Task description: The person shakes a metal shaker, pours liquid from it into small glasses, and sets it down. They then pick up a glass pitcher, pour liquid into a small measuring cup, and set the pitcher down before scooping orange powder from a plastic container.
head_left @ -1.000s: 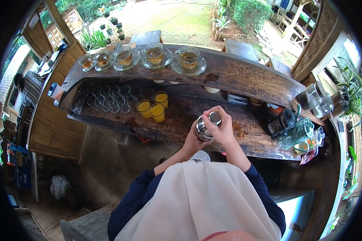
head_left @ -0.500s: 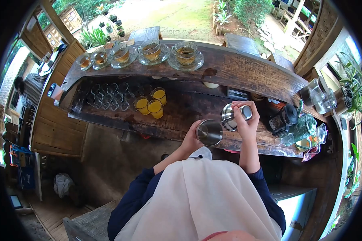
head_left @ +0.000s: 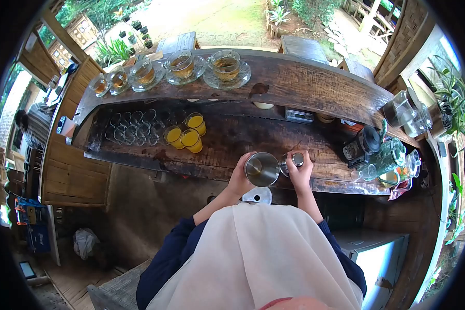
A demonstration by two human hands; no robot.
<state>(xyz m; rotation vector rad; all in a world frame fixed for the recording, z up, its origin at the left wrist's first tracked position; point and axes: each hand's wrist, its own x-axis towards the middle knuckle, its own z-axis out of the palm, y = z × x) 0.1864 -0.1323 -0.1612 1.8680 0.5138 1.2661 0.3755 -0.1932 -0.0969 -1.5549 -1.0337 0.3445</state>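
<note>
My left hand (head_left: 239,175) is wrapped round a steel shaker tin (head_left: 262,178), whose open mouth faces up toward me. A little pale yellowish liquid seems to lie inside it. Close by on the right, my right hand (head_left: 301,174) grips the shaker's steel top (head_left: 284,164) from above, with its small cap showing between the fingers. The top is low over the front of the wooden counter (head_left: 232,134); whether it rests on the wood cannot be told. Left of my hands stand three glasses of orange drink (head_left: 190,139).
Upside-down-looking clear glasses (head_left: 132,126) stand in rows at the left. Several cups of tea on saucers (head_left: 226,67) line the raised ledge. At right are a French press (head_left: 361,146), a green glass jug (head_left: 390,155) and clear jars (head_left: 413,119). Someone in a striped top (head_left: 36,124) is at far left.
My right hand has lowered the shaker top from raised and tilted to beside the tin, moving left and toward the counter. The tin has shifted slightly left. The view has moved a little.
</note>
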